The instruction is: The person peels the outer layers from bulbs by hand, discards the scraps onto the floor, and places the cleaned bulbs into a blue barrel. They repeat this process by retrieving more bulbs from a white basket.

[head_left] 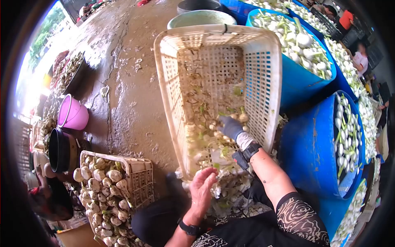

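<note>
A large cream plastic crate [263, 78] lies tipped toward me, with small white bulbs [205, 142] and green scraps scattered on its lower side. My right hand [230, 126], in a grey glove, reaches into the crate and rests among the bulbs. My bare left hand [202, 186] sits at the crate's near rim, fingers spread over a heap of bulbs and trimmings [230, 187] by my lap. Whether either hand grips a bulb is hidden.
A second crate [142, 173] full of bulbs stands at lower left. Blue barrels [306, 152] with white stalked bulbs crowd the right. A pink bucket [73, 113] and black tub [59, 149] stand left on wet concrete [127, 82]. People stand far right.
</note>
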A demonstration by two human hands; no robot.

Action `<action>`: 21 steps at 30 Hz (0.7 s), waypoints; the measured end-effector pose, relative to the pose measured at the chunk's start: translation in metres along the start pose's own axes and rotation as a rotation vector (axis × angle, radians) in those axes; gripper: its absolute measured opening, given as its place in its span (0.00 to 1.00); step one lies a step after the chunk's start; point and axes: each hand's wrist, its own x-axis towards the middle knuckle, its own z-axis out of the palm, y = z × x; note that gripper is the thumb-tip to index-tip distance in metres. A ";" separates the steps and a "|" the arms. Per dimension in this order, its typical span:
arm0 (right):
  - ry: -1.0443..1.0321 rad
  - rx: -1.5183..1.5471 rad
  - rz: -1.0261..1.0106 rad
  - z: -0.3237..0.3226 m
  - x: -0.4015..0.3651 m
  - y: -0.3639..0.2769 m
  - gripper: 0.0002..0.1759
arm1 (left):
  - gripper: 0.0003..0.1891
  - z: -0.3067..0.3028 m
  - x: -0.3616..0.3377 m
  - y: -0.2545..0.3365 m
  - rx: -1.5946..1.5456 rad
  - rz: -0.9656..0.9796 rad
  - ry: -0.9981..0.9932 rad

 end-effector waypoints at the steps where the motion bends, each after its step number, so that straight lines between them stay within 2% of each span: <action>1: -0.004 -0.150 -0.025 0.033 0.005 0.015 0.30 | 0.14 -0.001 0.002 0.002 0.056 -0.004 -0.018; 3: -0.092 -0.369 0.083 0.062 0.006 0.021 0.30 | 0.14 -0.006 0.006 -0.004 0.116 0.004 -0.016; 4: 0.023 -0.328 0.051 0.073 0.006 0.029 0.26 | 0.14 -0.006 0.007 -0.002 0.102 -0.007 -0.007; 5: 0.015 -0.324 0.050 0.079 0.010 0.038 0.26 | 0.14 -0.006 0.007 -0.001 0.104 -0.013 -0.001; 7: -0.085 0.041 0.111 0.072 0.011 0.043 0.20 | 0.14 -0.003 0.008 0.002 0.042 -0.027 0.004; 8: 0.058 0.334 -0.030 0.073 0.001 0.042 0.14 | 0.15 -0.003 0.008 0.002 0.050 -0.025 -0.010; 9: 0.063 0.329 -0.030 0.064 -0.008 0.033 0.14 | 0.15 -0.001 0.008 0.002 0.046 -0.022 -0.015; 11: 0.124 0.784 -0.187 0.032 -0.039 -0.006 0.18 | 0.16 0.000 0.006 0.002 -0.038 -0.045 0.006; 12: 0.126 0.784 -0.189 0.018 -0.058 -0.026 0.18 | 0.19 -0.002 0.007 -0.001 0.008 -0.033 0.002; 14: -0.036 1.180 -0.246 -0.009 -0.097 -0.068 0.21 | 0.22 -0.001 0.006 0.003 -0.067 -0.074 0.036; 15: 0.062 0.990 -0.377 -0.020 -0.113 -0.084 0.22 | 0.24 0.000 0.006 0.006 -0.142 -0.116 0.072; 16: 0.050 1.034 -0.382 -0.025 -0.130 -0.096 0.23 | 0.26 -0.001 0.008 0.003 -0.171 -0.075 0.074; 18: -0.028 1.218 -0.330 -0.023 -0.159 -0.114 0.23 | 0.21 0.000 0.007 0.008 -0.344 -0.009 0.026; 19: 0.097 0.914 -0.484 -0.025 -0.169 -0.119 0.24 | 0.19 0.001 0.004 0.013 -0.421 0.048 -0.037; 21: 0.207 0.777 -0.544 -0.031 -0.187 -0.127 0.23 | 0.17 -0.007 -0.001 0.011 -0.384 0.095 -0.077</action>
